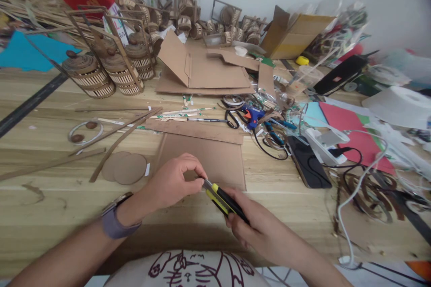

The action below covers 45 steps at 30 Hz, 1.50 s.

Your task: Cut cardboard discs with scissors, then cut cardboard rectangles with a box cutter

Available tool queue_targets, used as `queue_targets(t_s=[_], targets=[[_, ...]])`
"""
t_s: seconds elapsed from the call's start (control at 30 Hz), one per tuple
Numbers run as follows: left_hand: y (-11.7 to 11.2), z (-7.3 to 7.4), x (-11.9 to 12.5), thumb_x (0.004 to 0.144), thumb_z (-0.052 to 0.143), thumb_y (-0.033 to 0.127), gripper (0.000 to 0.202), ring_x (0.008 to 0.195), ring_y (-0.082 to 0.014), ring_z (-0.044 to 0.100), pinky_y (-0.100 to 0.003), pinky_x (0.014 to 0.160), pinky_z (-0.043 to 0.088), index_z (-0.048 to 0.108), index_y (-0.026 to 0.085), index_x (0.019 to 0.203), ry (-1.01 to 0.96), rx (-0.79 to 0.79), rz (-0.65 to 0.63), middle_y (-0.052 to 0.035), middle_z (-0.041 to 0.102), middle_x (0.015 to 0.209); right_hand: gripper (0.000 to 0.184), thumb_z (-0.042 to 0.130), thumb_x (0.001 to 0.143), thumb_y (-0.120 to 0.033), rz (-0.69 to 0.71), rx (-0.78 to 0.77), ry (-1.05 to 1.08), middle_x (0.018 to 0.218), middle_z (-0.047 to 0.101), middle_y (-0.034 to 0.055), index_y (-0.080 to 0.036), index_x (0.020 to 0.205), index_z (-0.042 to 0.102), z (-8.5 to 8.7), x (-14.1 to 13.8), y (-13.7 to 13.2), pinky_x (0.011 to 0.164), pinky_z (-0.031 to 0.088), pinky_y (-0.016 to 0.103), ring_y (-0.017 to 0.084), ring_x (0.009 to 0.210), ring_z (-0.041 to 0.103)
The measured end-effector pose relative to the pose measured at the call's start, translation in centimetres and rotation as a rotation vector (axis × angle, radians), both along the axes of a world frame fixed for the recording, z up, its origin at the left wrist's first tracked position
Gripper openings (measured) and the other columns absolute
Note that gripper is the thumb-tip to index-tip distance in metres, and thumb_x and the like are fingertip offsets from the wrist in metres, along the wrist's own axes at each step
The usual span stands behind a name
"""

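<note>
My right hand [251, 222] is wrapped round a yellow and black utility knife [226, 202], whose blade end points up and left. The thumb and index finger of my left hand [178, 179] are pinched together at the knife's tip; what lies between them is too small to make out. Under both hands a flat sheet of brown cardboard [212, 157] rests on the wooden table [77, 215]. Left of it, two round cardboard discs [130, 168] overlap, with a small white scrap beside them.
Thin brown strips [123, 143] and a white ring [85, 132] lie to the left. Behind stand small slatted buckets [89, 76] with lids and a folded cardboard box [215, 71]. Rightward are a blue glue gun [254, 115], a phone [308, 161], a power strip [325, 143] and cables.
</note>
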<state>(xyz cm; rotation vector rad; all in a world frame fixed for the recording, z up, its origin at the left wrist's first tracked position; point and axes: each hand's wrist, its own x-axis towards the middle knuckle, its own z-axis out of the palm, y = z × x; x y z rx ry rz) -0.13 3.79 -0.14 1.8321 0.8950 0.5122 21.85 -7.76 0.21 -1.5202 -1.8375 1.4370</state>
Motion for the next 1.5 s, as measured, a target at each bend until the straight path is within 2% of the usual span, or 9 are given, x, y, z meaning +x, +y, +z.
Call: queue_targets(t_s=[0.33, 0.77, 0.83, 0.93, 1.0, 1.07, 1.2, 1.33, 1.5], targets=[[0.0, 0.2, 0.0, 0.071, 0.061, 0.019, 0.009, 0.094, -0.0218, 0.062, -0.036, 0.089, 0.047, 0.067, 0.025, 0.067, -0.024, 0.007, 0.005, -0.001, 0.068, 0.082, 0.04, 0.044, 0.095, -0.015, 0.011, 0.011, -0.012, 0.089, 0.063, 0.0015, -0.023, 0.134, 0.051, 0.2, -0.1, 0.0, 0.076, 0.047, 0.033, 0.02, 0.087, 0.062], [0.0, 0.2, 0.0, 0.072, 0.061, 0.022, 0.01, 0.104, -0.0241, 0.062, -0.038, 0.095, 0.047, 0.067, 0.026, 0.065, -0.001, 0.008, -0.027, -0.0006, 0.07, 0.077, 0.046, 0.043, 0.096, -0.018, -0.015, -0.131, 0.086, 0.085, 0.059, -0.0005, -0.023, 0.142, 0.046, -0.2, 0.0, -0.4, 0.057, 0.047, 0.027, 0.012, 0.058, 0.054], [0.2, 0.6, -0.3, 0.075, 0.061, 0.025, 0.01, 0.104, -0.0242, 0.064, -0.038, 0.096, 0.047, 0.07, 0.026, 0.072, 0.043, 0.001, -0.052, -0.0012, 0.073, 0.084, 0.044, 0.043, 0.098, -0.021, -0.03, -0.192, 0.133, 0.089, 0.058, -0.0003, -0.023, 0.142, 0.043, -0.4, 0.2, -0.5, 0.058, 0.049, 0.027, 0.011, 0.06, 0.056], [0.8, 1.7, -1.1, 0.082, 0.062, 0.035, 0.027, 0.107, -0.0253, 0.068, -0.036, 0.087, 0.052, 0.072, 0.026, 0.105, 0.132, -0.05, -0.052, -0.0035, 0.076, 0.111, 0.041, 0.042, 0.099, -0.025, -0.078, -0.23, 0.207, 0.092, 0.059, 0.0005, -0.022, 0.14, 0.042, -0.7, 0.6, -0.3, 0.062, 0.051, 0.029, 0.012, 0.063, 0.059], [1.3, 2.3, -1.8, 0.086, 0.059, 0.041, 0.039, 0.116, -0.0277, 0.066, -0.033, 0.079, 0.054, 0.066, 0.027, 0.121, 0.164, -0.028, 0.02, -0.0057, 0.073, 0.126, 0.038, 0.045, 0.097, -0.028, -0.117, -0.209, 0.224, 0.094, 0.061, 0.0023, -0.02, 0.134, 0.045, -0.7, 1.1, 0.0, 0.067, 0.051, 0.031, 0.013, 0.069, 0.06], [1.8, 2.3, -2.4, 0.09, 0.055, 0.042, 0.038, 0.117, -0.0287, 0.066, -0.032, 0.073, 0.055, 0.065, 0.025, 0.123, 0.201, 0.04, 0.115, -0.0071, 0.072, 0.128, 0.035, 0.049, 0.095, -0.031, -0.158, -0.203, 0.248, 0.096, 0.062, 0.0041, -0.019, 0.128, 0.047, -0.5, 1.6, 0.5, 0.069, 0.051, 0.033, 0.014, 0.072, 0.06], [2.5, 0.4, -3.0, 0.097, 0.044, 0.036, 0.033, 0.104, -0.0253, 0.071, -0.033, 0.073, 0.059, 0.065, 0.022, 0.118, 0.319, 0.287, 0.142, -0.0088, 0.074, 0.12, 0.034, 0.056, 0.09, -0.033, -0.228, -0.28, 0.363, 0.098, 0.063, 0.0039, -0.02, 0.12, 0.048, 0.0, 2.2, 1.4, 0.063, 0.051, 0.03, 0.013, 0.069, 0.06], [2.7, -2.4, -2.8, 0.098, 0.039, 0.026, 0.034, 0.117, -0.0273, 0.063, -0.049, 0.104, 0.051, 0.066, 0.018, 0.117, 0.329, 0.46, 0.075, -0.0122, 0.07, 0.123, 0.036, 0.059, 0.085, -0.031, -0.266, -0.348, 0.413, 0.092, 0.063, 0.0009, -0.02, 0.117, 0.049, 0.3, 2.0, 2.0, 0.058, 0.047, 0.028, 0.011, 0.066, 0.059], [2.6, -4.4, -2.3, 0.1, 0.04, 0.021, 0.032, 0.127, -0.0313, 0.055, -0.058, 0.112, 0.043, 0.068, 0.017, 0.118, 0.359, 0.611, 0.003, -0.015, 0.065, 0.132, 0.037, 0.06, 0.084, -0.031, -0.264, -0.35, 0.422, 0.088, 0.062, -0.0008, -0.02, 0.117, 0.047, 0.0, 1.8, 2.4, 0.056, 0.046, 0.027, 0.01, 0.063, 0.057]])
